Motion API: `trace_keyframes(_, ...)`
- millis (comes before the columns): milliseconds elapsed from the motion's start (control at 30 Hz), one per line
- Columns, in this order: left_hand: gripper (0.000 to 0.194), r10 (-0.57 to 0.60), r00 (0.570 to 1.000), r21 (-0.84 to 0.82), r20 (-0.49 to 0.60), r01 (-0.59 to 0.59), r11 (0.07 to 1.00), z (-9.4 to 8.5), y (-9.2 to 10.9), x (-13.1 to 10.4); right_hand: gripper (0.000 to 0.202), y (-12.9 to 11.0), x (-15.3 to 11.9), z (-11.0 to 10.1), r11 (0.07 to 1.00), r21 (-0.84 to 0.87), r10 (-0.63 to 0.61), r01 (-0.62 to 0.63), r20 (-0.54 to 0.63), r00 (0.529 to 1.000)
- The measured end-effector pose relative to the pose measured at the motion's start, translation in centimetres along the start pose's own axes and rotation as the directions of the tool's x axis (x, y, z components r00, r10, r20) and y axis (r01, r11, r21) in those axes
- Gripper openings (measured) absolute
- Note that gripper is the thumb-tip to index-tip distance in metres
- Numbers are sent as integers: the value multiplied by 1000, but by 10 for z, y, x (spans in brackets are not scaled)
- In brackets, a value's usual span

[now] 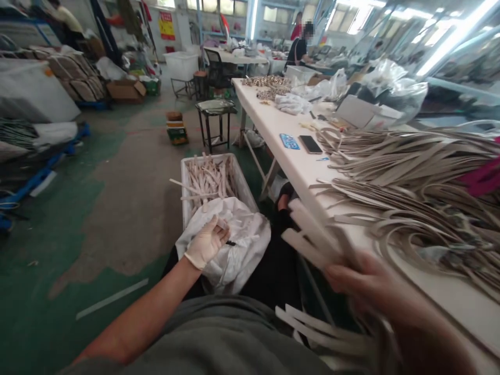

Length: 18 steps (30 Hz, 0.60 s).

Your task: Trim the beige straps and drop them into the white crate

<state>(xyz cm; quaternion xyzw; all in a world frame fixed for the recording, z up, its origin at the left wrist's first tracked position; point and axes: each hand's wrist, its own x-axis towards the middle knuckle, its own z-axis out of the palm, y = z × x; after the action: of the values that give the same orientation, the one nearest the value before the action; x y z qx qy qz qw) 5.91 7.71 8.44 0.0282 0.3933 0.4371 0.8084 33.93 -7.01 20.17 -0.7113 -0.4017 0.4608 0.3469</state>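
My right hand (pixel 365 278), blurred, is closed around a bundle of flat beige straps (pixel 312 237). Their pale ends fan out to the left beside the table edge, and more strap ends (pixel 320 330) hang below the hand. My left hand (pixel 207 242), in a thin whitish glove, is over the white woven sack (pixel 230 271) on my lap. Its fingers are curled together near a small pale bit that I cannot make out. Inside the sack's open mouth are white scraps and a small dark piece. Just beyond stands a white crate (pixel 244 190) holding many pale strap pieces (pixel 209 177).
To my right, long beige straps (pixel 390 156) lie heaped on a white table (pixel 269 114), with a phone (pixel 310 145), a blue card (pixel 289 141) and plastic bags (pixel 406 88). A black stool (pixel 215 109) stands ahead. Another person (pixel 299 52) is farther back.
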Motion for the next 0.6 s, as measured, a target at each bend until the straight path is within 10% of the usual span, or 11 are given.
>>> trace_keyframes(233,15,-71,997,57,30,69,996,-2,-3,-16,22,33,31,103,976,215,4,-37,154,988)
trace_keyframes(600,15,-38,999,140,-34,42,989,4,-11,-14,17,41,42,133,981,179,22,-69,251,968)
